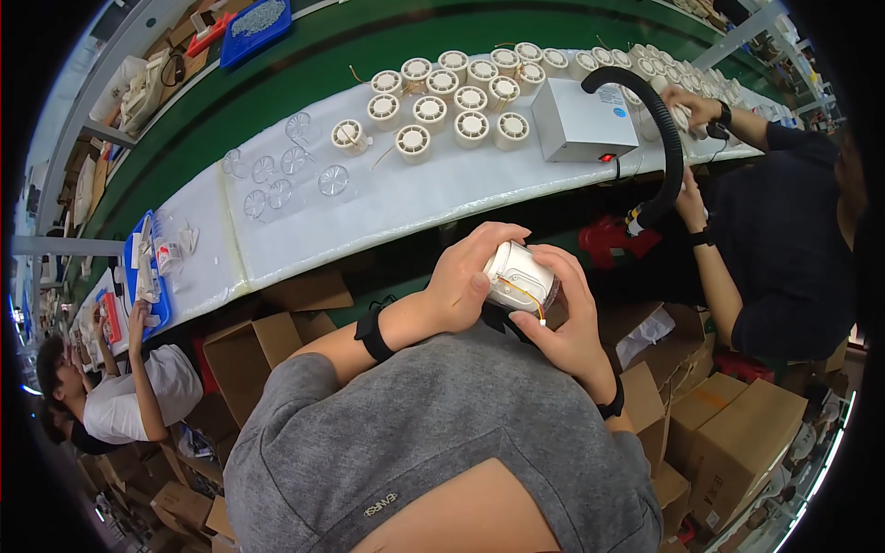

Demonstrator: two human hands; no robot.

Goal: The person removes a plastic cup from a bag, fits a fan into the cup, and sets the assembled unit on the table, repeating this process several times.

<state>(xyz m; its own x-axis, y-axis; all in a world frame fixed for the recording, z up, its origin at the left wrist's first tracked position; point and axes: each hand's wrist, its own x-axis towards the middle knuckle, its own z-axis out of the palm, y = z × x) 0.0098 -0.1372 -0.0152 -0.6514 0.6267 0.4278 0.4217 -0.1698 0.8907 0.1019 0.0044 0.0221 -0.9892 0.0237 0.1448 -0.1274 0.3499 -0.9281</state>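
Close to my chest, a white cylindrical plastic housing (518,276) is tilted between both hands. Thin yellow-orange wires run across its side to a small white connector near my right thumb. My left hand (464,276) is wrapped round its left end, with the thumb pressed on its side. Around the right end curl the fingers of my right hand (573,318), where a transparent rim shows. On the bench in front stand several similar white units (413,140) with slotted round tops, some with wires. Left of these lie several transparent plastic cups (334,181).
A grey box (585,120) with a red switch and black flexible hose (666,129) stands right of the units. A co-worker's hand (693,106) handles units there. Another person (138,392) works at left by a blue tray (147,267). Cardboard boxes (737,442) surround me.
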